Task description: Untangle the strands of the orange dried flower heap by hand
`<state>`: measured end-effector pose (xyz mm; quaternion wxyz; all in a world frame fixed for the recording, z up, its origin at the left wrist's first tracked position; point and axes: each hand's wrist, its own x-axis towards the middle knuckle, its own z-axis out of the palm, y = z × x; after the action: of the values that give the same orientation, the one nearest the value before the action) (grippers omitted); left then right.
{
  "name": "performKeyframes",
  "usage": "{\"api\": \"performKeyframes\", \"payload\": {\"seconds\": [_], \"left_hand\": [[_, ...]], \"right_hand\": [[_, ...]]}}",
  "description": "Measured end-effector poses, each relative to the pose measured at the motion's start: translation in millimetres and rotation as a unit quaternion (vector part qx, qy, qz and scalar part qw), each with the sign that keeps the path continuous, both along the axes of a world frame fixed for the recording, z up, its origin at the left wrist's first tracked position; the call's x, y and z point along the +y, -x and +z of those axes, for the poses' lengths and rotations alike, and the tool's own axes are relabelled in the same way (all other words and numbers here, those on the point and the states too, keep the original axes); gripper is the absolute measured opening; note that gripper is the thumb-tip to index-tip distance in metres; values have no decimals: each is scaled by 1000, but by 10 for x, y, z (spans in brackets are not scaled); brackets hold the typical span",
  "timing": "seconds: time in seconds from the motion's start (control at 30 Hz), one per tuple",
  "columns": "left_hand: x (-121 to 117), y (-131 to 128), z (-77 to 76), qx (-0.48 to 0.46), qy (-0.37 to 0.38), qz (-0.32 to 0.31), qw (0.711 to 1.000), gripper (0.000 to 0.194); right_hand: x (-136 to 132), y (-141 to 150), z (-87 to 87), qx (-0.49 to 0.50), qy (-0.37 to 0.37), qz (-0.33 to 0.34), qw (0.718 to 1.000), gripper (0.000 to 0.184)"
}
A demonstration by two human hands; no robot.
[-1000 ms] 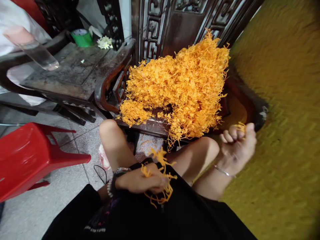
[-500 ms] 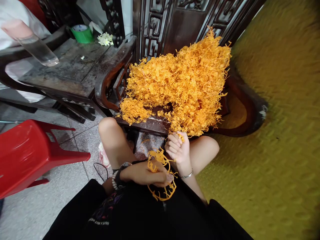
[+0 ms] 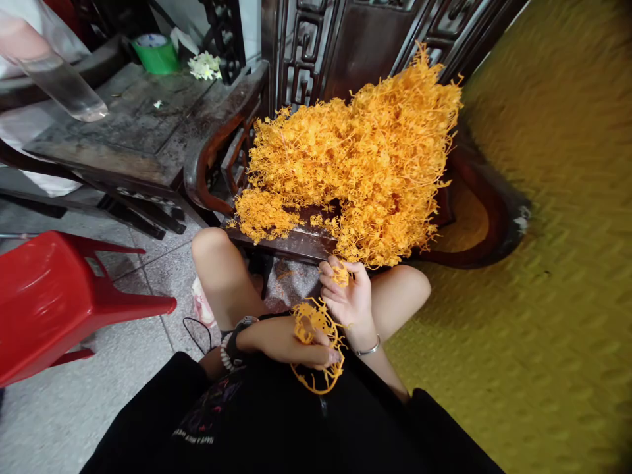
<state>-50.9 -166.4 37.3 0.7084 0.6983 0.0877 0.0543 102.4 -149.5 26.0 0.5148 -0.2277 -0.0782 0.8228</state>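
Observation:
My left hand [image 3: 289, 341], with beads and a watch at the wrist, is closed on an orange plastic ring [image 3: 318, 390]. Short branched prongs stick out from this ring, which hangs over the black shirt. Just above and to the right, my right hand [image 3: 353, 296] has its fingers curled around a small orange plastic piece [image 3: 340, 274]. That hand is at the front of a big heap of orange branched plastic pieces [image 3: 360, 158]. The heap lies on a dark wooden chair seat [image 3: 306, 242], with a smaller clump [image 3: 264, 214] at its left.
At the left stands a red plastic stool [image 3: 54, 296]. A dark wooden side table [image 3: 133, 125] bears a roll of green tape [image 3: 155, 54], pale flowers [image 3: 205, 66] and a clear bottle [image 3: 64, 85]. The chair's curved arm [image 3: 503, 217] juts out at the right, beside a yellow textured surface [image 3: 518, 368].
My right hand has turned and loosened its fingers a little, so more of the small orange piece shows. My left hand still holds the ring, almost in place. The view has shifted slightly.

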Motion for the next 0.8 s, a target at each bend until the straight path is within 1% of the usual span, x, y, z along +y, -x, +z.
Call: {"api": "performKeyframes", "payload": {"seconds": [0.13,0.23,0.27,0.33,0.37,0.43,0.47,0.5,0.53,0.57,0.6,0.67,0.73,0.8], "left_hand": [[65,-42,-31,-13,-78,-42,996,37],[110,-57,-27,-30,-106,-51,993,33],[120,-56,-20,-36,-109,-46,992,32],[135,-47,0,-46,-110,-39,992,31],[140,-41,8,-48,-110,-38,992,31],[146,-34,13,-47,-108,-38,992,31],[148,-34,8,-45,-104,-38,993,30],[149,-36,-3,-40,-99,-37,994,30],[150,-39,-17,-29,-94,-32,995,30],[150,-42,-33,-12,-89,-22,996,31],[150,-46,-49,9,-84,-7,996,31],[152,-51,-72,55,-81,39,994,32],[157,-55,-82,96,-84,90,988,31],[164,-65,-89,112,-97,142,979,27]], "right_hand": [[1,-8,0,-15,3,-6,1000,6],[5,-32,17,-22,1,32,999,6],[6,-44,26,-29,-5,51,998,10],[3,-76,46,-55,-32,87,994,18],[-2,-97,55,-73,-51,102,991,18],[-19,-146,75,-120,-99,120,981,8],[-30,-173,89,-149,-126,124,973,8],[-43,-202,108,-184,-158,124,962,14],[-56,-231,136,-231,-195,120,946,21],[-69,-259,171,-286,-237,112,921,24],[-82,-284,214,-346,-282,103,889,25],[-105,-321,308,-465,-362,78,804,23],[-124,-336,379,-561,-415,50,715,32],[-133,-331,396,-625,-449,28,638,40]]}}
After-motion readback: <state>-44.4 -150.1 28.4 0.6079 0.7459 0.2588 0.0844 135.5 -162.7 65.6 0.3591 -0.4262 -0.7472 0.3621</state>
